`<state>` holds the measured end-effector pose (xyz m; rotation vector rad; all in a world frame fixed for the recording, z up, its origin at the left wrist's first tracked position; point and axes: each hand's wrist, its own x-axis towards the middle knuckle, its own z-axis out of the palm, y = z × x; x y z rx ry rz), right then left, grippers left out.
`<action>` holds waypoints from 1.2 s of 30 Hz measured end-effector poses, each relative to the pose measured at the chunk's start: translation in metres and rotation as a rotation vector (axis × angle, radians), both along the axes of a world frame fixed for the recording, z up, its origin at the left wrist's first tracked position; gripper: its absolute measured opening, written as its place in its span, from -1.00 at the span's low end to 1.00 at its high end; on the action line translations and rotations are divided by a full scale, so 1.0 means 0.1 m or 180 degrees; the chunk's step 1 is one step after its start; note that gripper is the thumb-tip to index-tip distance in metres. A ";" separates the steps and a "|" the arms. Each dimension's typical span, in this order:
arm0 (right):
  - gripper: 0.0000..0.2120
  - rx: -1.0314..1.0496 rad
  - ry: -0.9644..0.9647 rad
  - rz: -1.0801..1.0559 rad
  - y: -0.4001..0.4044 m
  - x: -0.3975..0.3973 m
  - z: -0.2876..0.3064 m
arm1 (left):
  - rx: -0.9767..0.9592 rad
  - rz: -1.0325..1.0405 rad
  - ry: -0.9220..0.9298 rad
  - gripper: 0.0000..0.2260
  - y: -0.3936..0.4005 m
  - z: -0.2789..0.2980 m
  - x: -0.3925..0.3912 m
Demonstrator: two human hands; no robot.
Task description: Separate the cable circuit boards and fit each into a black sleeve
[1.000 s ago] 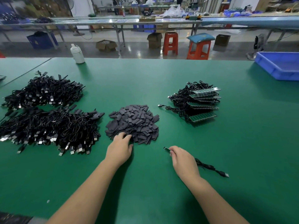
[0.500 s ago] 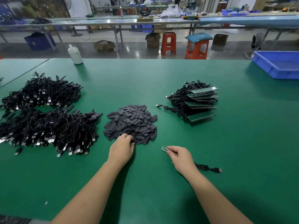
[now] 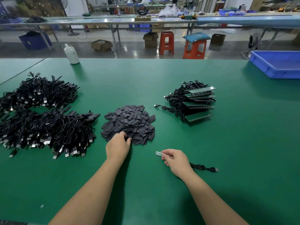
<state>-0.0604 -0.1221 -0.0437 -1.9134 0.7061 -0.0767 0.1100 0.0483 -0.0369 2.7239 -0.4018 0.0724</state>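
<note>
Circuit board (image 3: 159, 153), small, green, single piece already separated, on a thin black cable (image 3: 200, 167) ending in a USB plug (image 3: 214, 169). Location: just nearer the person than the sleeve pile (image 3: 129, 124), slightly to its right, held just above the table (image 3: 243, 143). Right hand (image 3: 176, 161) pinches the board's cable end between thumb and fingers; the free end points left. Handling, by judgement: very light, stiff, thin, likely fragile at the solder joints; hold by the edges near the cable, not by the cable alone.

Sleeve pile: flat black sleeves, heaped loose. Judged light, soft, inclined to cling together. Left hand (image 3: 118, 146) rests at its near edge, fingertips curled into the sleeves; whether one is actually gripped cannot be told.

Board strips (image 3: 198, 103), unseparated, with tangled cables: right of the sleeve pile, well apart.

Finished cables (image 3: 47, 129), two heaps: left of the sleeve pile.

White bottle (image 3: 71, 54): far left beyond the sleeve pile. Blue tray (image 3: 276, 64): far right.
</note>
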 end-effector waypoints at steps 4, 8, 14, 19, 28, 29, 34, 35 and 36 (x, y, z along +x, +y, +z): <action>-0.82 -0.0032 0.0060 0.0127 -0.02 -0.01 0.03 | 0.0067 0.0059 -0.0146 -0.85 0.02 0.05 0.04; -0.82 0.0083 0.0032 0.0177 -0.03 -0.03 0.05 | 0.0126 -0.0203 -0.0585 -0.85 0.12 0.09 0.00; -0.84 0.0164 0.0004 0.0224 -0.03 -0.03 0.06 | -0.0956 -0.0196 -0.0677 -0.94 0.23 0.16 -0.13; -0.84 0.0191 0.0024 0.0222 -0.05 -0.04 0.04 | -0.1918 0.0318 0.1536 -0.88 0.13 0.13 -0.36; -0.82 0.0221 0.0030 0.0200 -0.05 -0.05 0.05 | 0.0053 -0.1147 0.0036 -0.97 0.18 0.09 -0.41; -0.81 0.0219 0.0032 0.0202 -0.05 -0.05 0.05 | 0.0410 -0.1535 -0.0204 -0.96 0.20 0.07 -0.40; -0.81 0.0180 0.0048 0.0185 -0.05 -0.04 0.03 | 0.0659 -0.1830 -0.0215 -0.81 0.27 0.02 -0.37; -0.81 0.0163 0.0060 0.0182 -0.05 -0.04 0.03 | 0.0420 -0.1724 -0.0064 -0.80 0.25 0.02 -0.40; -0.82 0.0152 0.0074 0.0174 -0.05 -0.04 0.02 | 0.0226 -0.1622 0.0102 -0.78 0.21 0.02 -0.44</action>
